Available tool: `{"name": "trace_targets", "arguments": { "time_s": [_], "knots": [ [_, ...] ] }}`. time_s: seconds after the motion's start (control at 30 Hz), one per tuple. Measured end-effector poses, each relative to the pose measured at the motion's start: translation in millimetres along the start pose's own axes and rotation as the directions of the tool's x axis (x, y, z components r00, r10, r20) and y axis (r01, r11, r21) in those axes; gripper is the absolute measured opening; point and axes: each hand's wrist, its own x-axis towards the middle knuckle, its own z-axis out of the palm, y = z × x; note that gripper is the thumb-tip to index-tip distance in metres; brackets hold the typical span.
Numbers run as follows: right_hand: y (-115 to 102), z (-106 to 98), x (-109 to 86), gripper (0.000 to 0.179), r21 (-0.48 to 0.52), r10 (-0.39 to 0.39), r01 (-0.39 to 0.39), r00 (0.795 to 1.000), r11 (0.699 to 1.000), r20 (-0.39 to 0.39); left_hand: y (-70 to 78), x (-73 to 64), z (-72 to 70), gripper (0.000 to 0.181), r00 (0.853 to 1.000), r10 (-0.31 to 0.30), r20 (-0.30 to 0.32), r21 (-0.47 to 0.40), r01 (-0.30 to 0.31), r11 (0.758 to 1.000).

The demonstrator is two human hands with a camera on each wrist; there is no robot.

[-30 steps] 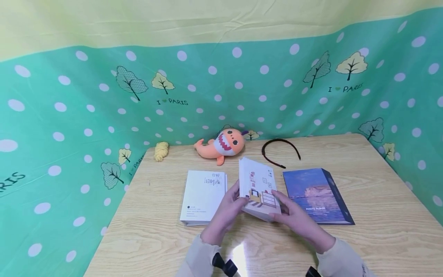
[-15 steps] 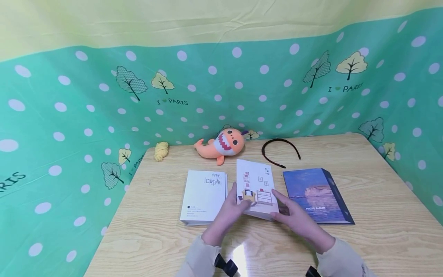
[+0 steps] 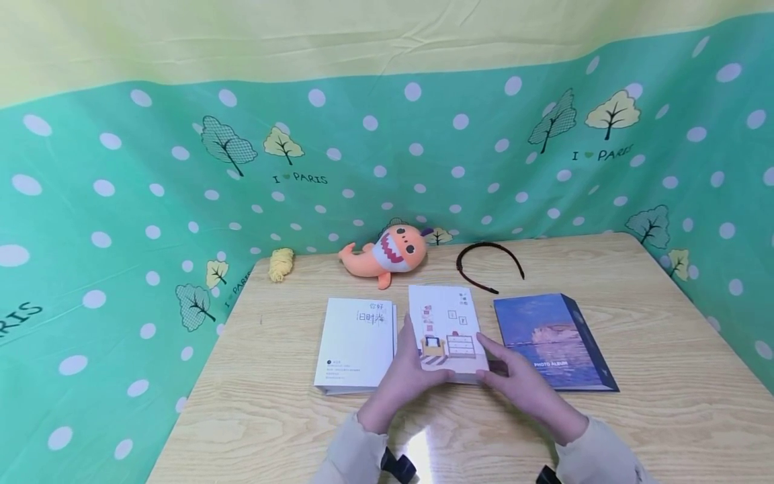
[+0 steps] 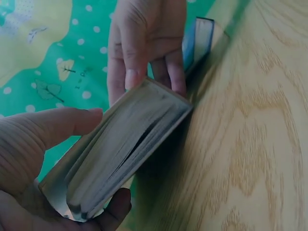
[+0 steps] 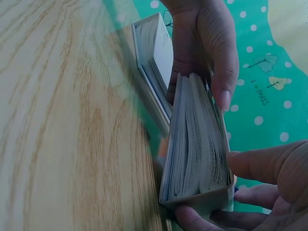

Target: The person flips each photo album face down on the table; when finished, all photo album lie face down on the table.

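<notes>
Both hands hold a thick white photo album (image 3: 447, 316) with a drawn room on its cover, low over the middle of the table. The left hand (image 3: 408, 370) grips its left side, thumb along the near edge of the cover. Fingers of the right hand (image 3: 517, 373) grip the right side and near right corner. In the left wrist view, left fingertips show under the album (image 4: 130, 144) and the thumb lies over its cover. Page edges of the album (image 5: 199, 139) face the right wrist camera, packed between stiff covers, with the right thumb on one cover.
A white album (image 3: 357, 343) lies to the left, a blue photo album (image 3: 544, 343) to the right. Behind are an orange shark plush (image 3: 387, 257), a dark headband (image 3: 462, 265) and a yellow yarn bundle (image 3: 281, 264). A green curtain (image 3: 338, 148) borders the wooden table (image 3: 254, 403).
The held album has come down a little, shifted slightly left and turned straighter, its cover now facing up more. The left thumb has slid from the cover to its near edge.
</notes>
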Motion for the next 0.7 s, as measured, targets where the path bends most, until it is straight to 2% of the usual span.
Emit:
{"name": "trace_targets", "arguments": {
  "time_s": [0.27,0.57,0.7],
  "knots": [
    [1.7,0.1,-0.9,0.063,-0.011,-0.025,0.025,1.0,1.0,-0.006,-0.8,-2.7,1.5,0.135,0.993,-0.119,0.01,0.145,0.116,0.983],
    [3.7,-0.6,-1.7,0.064,-0.086,-0.018,0.015,0.999,0.996,-0.03,0.6,-3.3,2.5,0.13,0.99,-0.142,0.02,0.254,0.132,0.958],
    [3.2,-1.9,-2.3,0.064,-0.122,-0.015,0.01,0.999,0.992,-0.039,1.8,-4.4,4.2,0.128,0.985,-0.169,0.021,0.313,0.154,0.937]
  ]
}}
